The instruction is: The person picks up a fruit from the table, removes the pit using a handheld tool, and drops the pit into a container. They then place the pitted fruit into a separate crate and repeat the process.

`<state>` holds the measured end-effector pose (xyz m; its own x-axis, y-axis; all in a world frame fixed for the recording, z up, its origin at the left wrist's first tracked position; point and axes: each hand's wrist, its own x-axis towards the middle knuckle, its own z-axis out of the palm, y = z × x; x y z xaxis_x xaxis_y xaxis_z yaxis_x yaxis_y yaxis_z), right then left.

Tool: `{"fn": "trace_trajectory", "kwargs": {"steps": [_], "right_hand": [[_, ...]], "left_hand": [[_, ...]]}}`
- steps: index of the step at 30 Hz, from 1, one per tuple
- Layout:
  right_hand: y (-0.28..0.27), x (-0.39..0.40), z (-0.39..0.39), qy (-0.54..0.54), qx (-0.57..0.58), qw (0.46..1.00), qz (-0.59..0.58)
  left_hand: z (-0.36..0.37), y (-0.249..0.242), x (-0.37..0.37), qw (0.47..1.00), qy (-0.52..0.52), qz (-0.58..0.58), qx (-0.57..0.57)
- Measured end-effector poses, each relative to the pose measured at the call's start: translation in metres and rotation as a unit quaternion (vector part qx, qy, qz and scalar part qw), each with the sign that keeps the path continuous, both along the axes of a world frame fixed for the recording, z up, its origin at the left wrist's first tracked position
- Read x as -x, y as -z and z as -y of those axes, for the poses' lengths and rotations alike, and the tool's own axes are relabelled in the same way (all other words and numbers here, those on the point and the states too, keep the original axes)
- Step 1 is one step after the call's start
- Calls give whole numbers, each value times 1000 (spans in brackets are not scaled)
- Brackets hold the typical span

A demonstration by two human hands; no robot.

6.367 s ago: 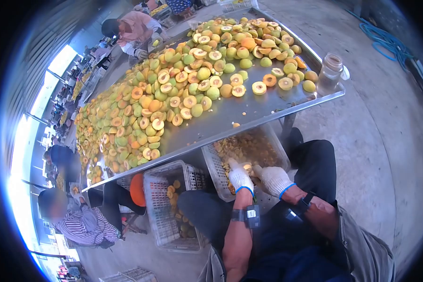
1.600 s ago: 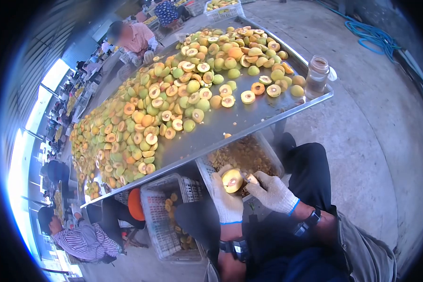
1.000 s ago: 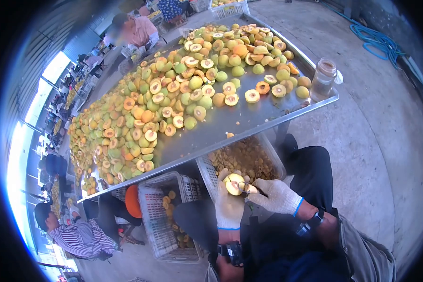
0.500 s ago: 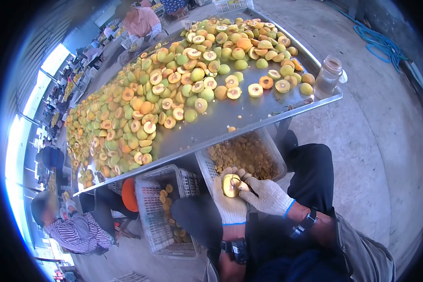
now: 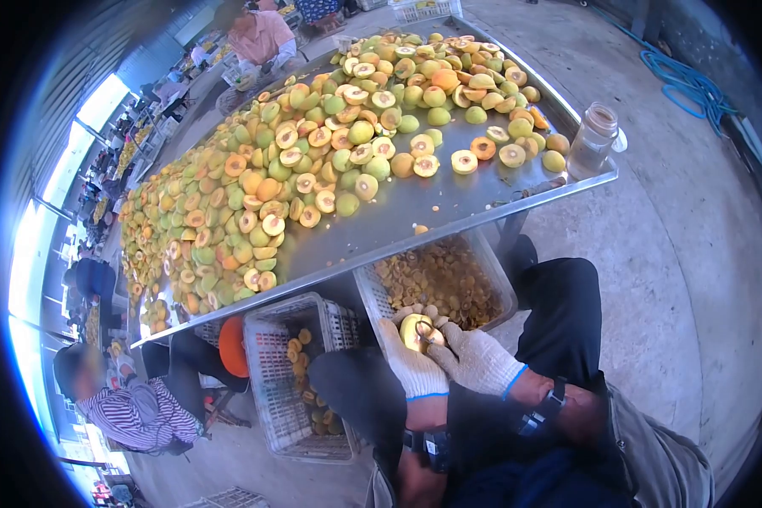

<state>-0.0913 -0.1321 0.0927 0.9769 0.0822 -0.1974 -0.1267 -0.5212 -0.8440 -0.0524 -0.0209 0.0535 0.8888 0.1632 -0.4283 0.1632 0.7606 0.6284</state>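
Note:
My left hand (image 5: 412, 366), in a white knitted glove with a blue cuff edge, is closed around a yellow peach half (image 5: 414, 331), cut face up. My right hand (image 5: 481, 359), gloved the same way, is closed against it. From its fingers a small pitting tool with a curved metal loop (image 5: 433, 329) reaches onto the cut face; its handle is hidden. Both hands are above my lap, at the near end of a crate (image 5: 505, 298) holding wet brown-yellow pits and scraps.
A metal table (image 5: 360, 241) bears a large heap of halved peaches (image 5: 254, 182). A clear jar (image 5: 593, 140) stands at its right corner. Left of my knee is a white crate (image 5: 271, 406) with some peach halves. A co-worker in stripes (image 5: 148, 415) sits at left.
My right hand has turned and moved slightly left, closer against the peach half. The tool's loop now shows on the cut face. Both hands stay closed.

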Motion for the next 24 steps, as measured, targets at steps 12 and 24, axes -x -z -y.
{"fn": "trace_trajectory", "kwargs": {"steps": [12, 24], "right_hand": [[14, 3, -1, -11, -8, 1000, 15], [-16, 9, 10, -15, -86, 996, -28]], "left_hand": [[0, -22, -4, 996, 52, -60, -40], [5, -53, -7, 990, 91, -18, -108]]}}
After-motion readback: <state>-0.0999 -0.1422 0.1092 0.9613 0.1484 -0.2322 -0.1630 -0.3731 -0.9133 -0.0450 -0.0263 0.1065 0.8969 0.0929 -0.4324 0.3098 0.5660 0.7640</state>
